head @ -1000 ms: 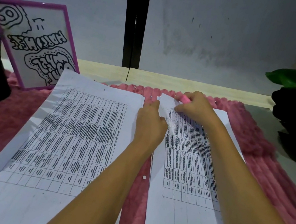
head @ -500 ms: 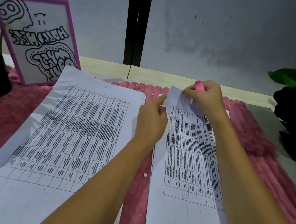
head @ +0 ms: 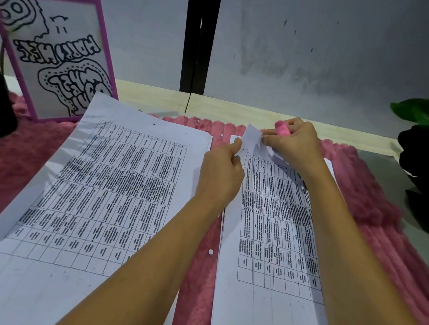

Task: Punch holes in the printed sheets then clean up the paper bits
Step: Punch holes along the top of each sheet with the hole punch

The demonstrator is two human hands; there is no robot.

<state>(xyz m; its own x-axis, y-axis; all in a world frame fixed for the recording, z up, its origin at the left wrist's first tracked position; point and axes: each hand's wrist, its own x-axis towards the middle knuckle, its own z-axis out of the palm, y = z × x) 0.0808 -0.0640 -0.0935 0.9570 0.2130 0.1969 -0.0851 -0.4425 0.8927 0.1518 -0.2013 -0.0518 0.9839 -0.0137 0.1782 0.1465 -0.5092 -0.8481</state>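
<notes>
My left hand (head: 221, 176) pinches the right-hand sheets (head: 277, 255), lying on the pink mat (head: 390, 244), by their raised top corner. My right hand (head: 292, 143) grips the punch (head: 281, 129) there. Punching is in hand; next, probably, I seat the corner in its hidden mouth and squeeze.

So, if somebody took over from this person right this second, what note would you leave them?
The left hand pinches the left edge of the right stack, near its top corner.
The right hand holds a pink tool, probably the punch, and pinches the lifted corner of the top sheet.
The left stack lies flat on the pink rug, with no hand on it.
Done: some punching, judging by the round paper bits on the rug between the stacks.
Left: punch this corner and any unpunched sheets, then gather the bits.
</notes>
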